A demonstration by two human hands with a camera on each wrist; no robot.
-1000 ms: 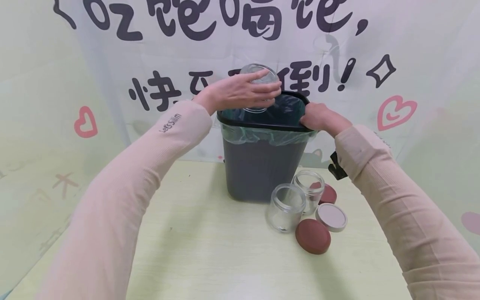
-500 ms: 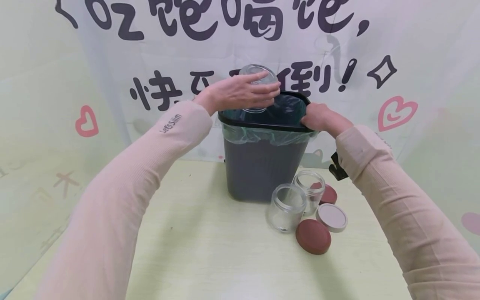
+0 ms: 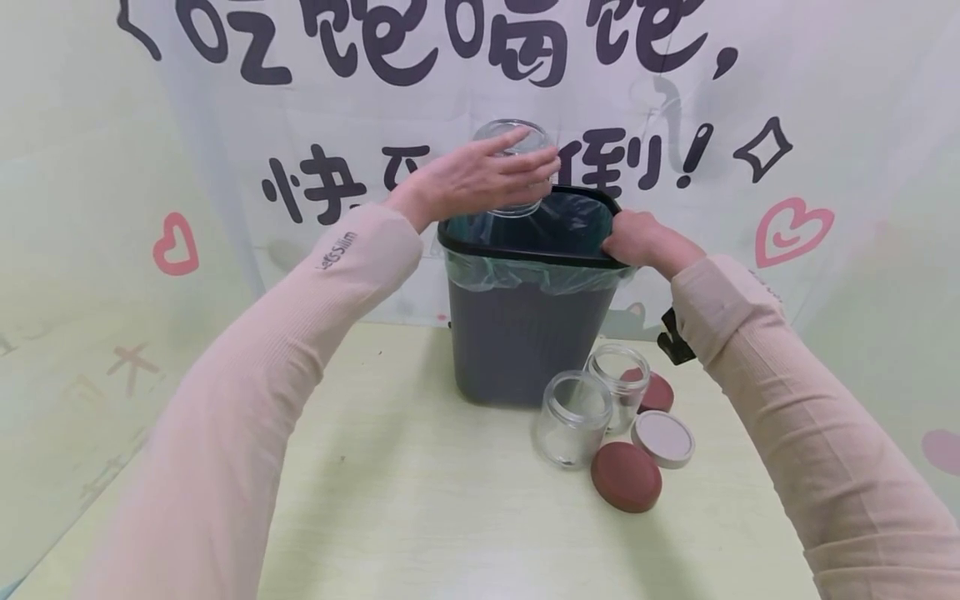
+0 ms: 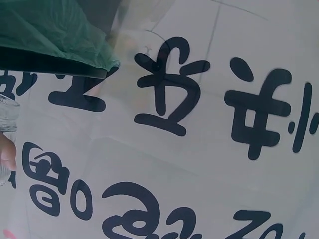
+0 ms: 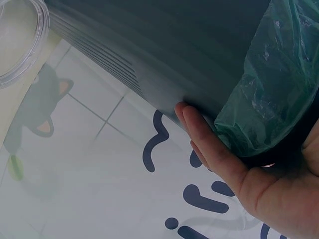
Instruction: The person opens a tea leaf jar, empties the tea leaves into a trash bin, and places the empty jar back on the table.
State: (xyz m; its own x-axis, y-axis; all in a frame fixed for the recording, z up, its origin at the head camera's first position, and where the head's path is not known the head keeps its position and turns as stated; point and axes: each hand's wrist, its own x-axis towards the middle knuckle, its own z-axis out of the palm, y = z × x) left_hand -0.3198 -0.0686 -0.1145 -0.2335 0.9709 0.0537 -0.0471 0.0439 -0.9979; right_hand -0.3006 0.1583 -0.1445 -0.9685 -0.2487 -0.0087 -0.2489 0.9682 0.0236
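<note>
In the head view my left hand (image 3: 491,175) holds a clear jar (image 3: 510,132) upside down above the opening of a dark grey trash bin (image 3: 528,342). The fingers lie round its side, and the thumb is out of sight there. At the edge of the left wrist view, part of the jar (image 4: 7,115) and a fingertip show. My right hand (image 3: 648,237) grips the bin's black rim at the right. In the right wrist view that hand (image 5: 254,189) has its fingers along the outer wall, over the green bin liner (image 5: 269,99).
Two clear open jars, a front one (image 3: 573,421) and a rear one (image 3: 621,383), stand by the bin's right front. Beside them lie a front red lid (image 3: 627,477), a white lid (image 3: 663,437) and a rear red lid (image 3: 657,392). A printed cloth (image 3: 360,275) hangs behind.
My left hand and the upside-down jar have risen slightly above the bin. The right hand keeps its grip on the rim, and the things on the table stay put.
</note>
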